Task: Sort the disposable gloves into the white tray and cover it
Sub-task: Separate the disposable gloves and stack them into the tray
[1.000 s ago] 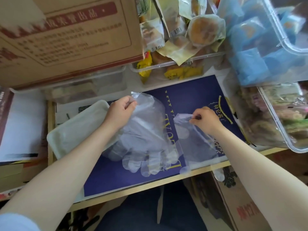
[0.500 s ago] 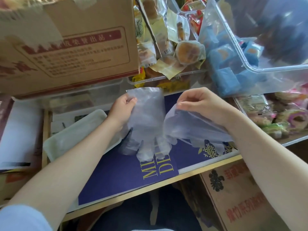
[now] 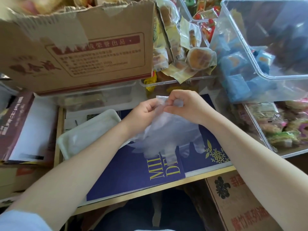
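Thin clear disposable gloves (image 3: 168,137) hang together in a bunch above the dark blue board (image 3: 126,170), fingers pointing down. My left hand (image 3: 143,112) and my right hand (image 3: 185,104) meet at the cuff ends and both pinch the plastic there. The white tray (image 3: 93,130) lies just left of my left wrist, tilted, with some clear plastic lying in it. I see no separate cover for the tray.
A big cardboard box (image 3: 80,47) stands behind the tray. Clear plastic bins (image 3: 266,52) of wrapped snacks crowd the back and right. A brown box (image 3: 11,124) sits at the left and another carton (image 3: 236,202) under the table's front edge.
My right hand has carried its glove left onto the one in my left hand. Both hands now pinch the cuffs together, higher above the board.
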### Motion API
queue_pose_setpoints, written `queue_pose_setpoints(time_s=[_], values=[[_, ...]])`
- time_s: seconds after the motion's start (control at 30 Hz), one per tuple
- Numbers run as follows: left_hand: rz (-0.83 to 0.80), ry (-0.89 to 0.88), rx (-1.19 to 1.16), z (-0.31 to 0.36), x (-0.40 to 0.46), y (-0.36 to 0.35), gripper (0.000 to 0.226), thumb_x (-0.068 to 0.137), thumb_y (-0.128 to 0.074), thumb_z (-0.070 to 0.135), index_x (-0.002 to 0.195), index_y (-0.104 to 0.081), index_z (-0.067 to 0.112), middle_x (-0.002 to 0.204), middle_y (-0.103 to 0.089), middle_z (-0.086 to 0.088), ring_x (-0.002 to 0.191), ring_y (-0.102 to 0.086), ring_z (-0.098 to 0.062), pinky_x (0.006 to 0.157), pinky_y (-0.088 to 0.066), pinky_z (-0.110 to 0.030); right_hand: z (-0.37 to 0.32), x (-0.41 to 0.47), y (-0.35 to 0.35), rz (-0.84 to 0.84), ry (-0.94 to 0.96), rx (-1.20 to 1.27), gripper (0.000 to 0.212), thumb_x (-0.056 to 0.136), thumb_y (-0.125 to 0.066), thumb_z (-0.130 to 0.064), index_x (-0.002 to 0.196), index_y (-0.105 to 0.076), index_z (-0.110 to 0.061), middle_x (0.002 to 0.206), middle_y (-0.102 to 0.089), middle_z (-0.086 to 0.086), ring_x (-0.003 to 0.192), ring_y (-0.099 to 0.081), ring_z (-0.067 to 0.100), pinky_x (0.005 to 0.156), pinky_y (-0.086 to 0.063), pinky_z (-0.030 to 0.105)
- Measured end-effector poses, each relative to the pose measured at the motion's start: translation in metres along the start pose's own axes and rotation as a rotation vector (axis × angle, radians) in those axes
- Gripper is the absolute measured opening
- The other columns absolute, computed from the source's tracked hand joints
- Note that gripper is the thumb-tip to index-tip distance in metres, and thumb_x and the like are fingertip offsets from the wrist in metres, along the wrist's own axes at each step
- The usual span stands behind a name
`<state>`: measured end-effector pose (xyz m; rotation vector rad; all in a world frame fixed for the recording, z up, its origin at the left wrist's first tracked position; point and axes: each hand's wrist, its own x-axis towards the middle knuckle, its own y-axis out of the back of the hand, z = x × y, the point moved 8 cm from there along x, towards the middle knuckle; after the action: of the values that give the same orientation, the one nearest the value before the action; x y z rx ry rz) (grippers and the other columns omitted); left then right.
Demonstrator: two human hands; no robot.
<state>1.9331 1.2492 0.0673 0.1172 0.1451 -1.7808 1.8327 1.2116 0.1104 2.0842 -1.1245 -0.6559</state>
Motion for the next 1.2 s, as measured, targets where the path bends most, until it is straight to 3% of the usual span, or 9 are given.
queue_pose_setpoints(time_s=[0.1,0.17,0.3,0.5,0.67,0.83,0.93,1.03,1.2], values=[[0.012,0.045,-0.013,-0.010,-0.002,0.007,0.020,0.096,-0.048,0.025,0.102,-0.066,0.018,0.096,-0.066,0.002,0.090,-0.057,-0.010,0.087,-0.043,-0.029,0.005,0.001,-0.002,0.028,-0.041,0.111,0.016,0.081,-0.070,-0.019,0.092,-0.058,-0.019,0.086,-0.057,-0.011,0.083,-0.053,0.014,0.064,-0.039,0.014],[0.046,0.070,-0.023,-0.014,-0.005,0.011,0.025,0.099,-0.041,0.026,0.109,-0.062,0.016,0.109,-0.063,-0.001,0.104,-0.054,-0.013,0.097,-0.038,-0.034,0.009,0.003,-0.006,0.011,-0.082,0.141,0.034,0.083,-0.068,-0.017,0.115,-0.057,-0.019,0.102,-0.056,-0.011,0.093,-0.050,0.007,0.069,-0.037,0.014],[0.056,0.062,0.179,-0.006,-0.011,0.013,0.036,0.079,-0.054,0.059,0.095,-0.059,0.027,0.082,-0.064,0.014,0.075,-0.057,-0.003,0.073,-0.044,-0.020,0.014,0.006,-0.010,-0.021,-0.134,0.187,0.007,0.088,-0.062,-0.020,0.092,-0.062,-0.015,0.080,-0.059,-0.009,0.071,-0.053,0.006,0.068,-0.041,0.025],[0.113,-0.015,0.575,0.002,-0.013,0.025,0.013,0.084,-0.054,0.006,0.088,-0.059,0.018,0.082,-0.065,-0.001,0.074,-0.058,-0.018,0.067,-0.042,-0.026,0.015,0.008,-0.009,0.013,-0.161,0.224,0.024,0.093,-0.054,-0.023,0.083,-0.061,-0.002,0.065,-0.049,0.001,0.054,-0.040,0.009,0.050,-0.031,0.021],[-0.077,0.108,0.587,-0.019,-0.020,0.035,0.009,0.087,-0.056,0.014,0.084,-0.060,0.022,0.088,-0.067,-0.007,0.079,-0.057,-0.014,0.080,-0.049,-0.038,0.018,0.004,-0.004,0.053,-0.166,0.308,0.027,0.089,-0.053,-0.016,0.064,-0.047,-0.010,0.060,-0.037,-0.001,0.056,-0.035,0.011,0.055,-0.028,0.026],[-0.215,0.283,0.773,-0.040,-0.029,0.047,0.033,0.082,-0.039,-0.001,0.092,-0.064,0.019,0.096,-0.067,-0.002,0.096,-0.060,-0.022,0.092,-0.047,-0.045,0.017,0.001,-0.003,0.030,-0.153,0.292,0.030,0.091,-0.054,-0.017,0.063,-0.046,-0.013,0.057,-0.036,-0.005,0.046,-0.032,0.001,0.047,-0.027,0.016],[-0.129,0.282,0.690,-0.032,-0.026,0.037,0.020,0.090,-0.048,0.036,0.099,-0.060,0.022,0.101,-0.065,0.002,0.099,-0.058,-0.017,0.089,-0.043,-0.035,0.013,0.000,-0.008,0.015,-0.142,0.253,0.028,0.091,-0.054,-0.018,0.068,-0.049,-0.004,0.059,-0.038,-0.002,0.052,-0.033,0.006,0.052,-0.028,0.023],[-0.002,0.180,0.573,-0.017,-0.017,0.024,0.050,0.077,-0.049,0.064,0.100,-0.059,0.021,0.096,-0.066,0.003,0.089,-0.059,-0.012,0.078,-0.045,-0.033,0.010,0.001,-0.018,-0.031,-0.118,0.266,0.027,0.091,-0.053,-0.017,0.079,-0.054,0.006,0.064,-0.042,0.002,0.059,-0.036,0.012,0.058,-0.028,0.028],[0.028,0.051,0.260,-0.011,-0.016,0.009,0.014,0.095,-0.050,0.022,0.086,-0.061,0.019,0.071,-0.060,0.015,0.065,-0.051,0.005,0.064,-0.039,-0.014,0.011,0.000,-0.020,-0.127,-0.153,0.357,0.031,0.086,-0.064,-0.033,0.101,-0.066,-0.006,0.086,-0.062,0.010,0.072,-0.058,0.022,0.064,-0.045,0.032]])
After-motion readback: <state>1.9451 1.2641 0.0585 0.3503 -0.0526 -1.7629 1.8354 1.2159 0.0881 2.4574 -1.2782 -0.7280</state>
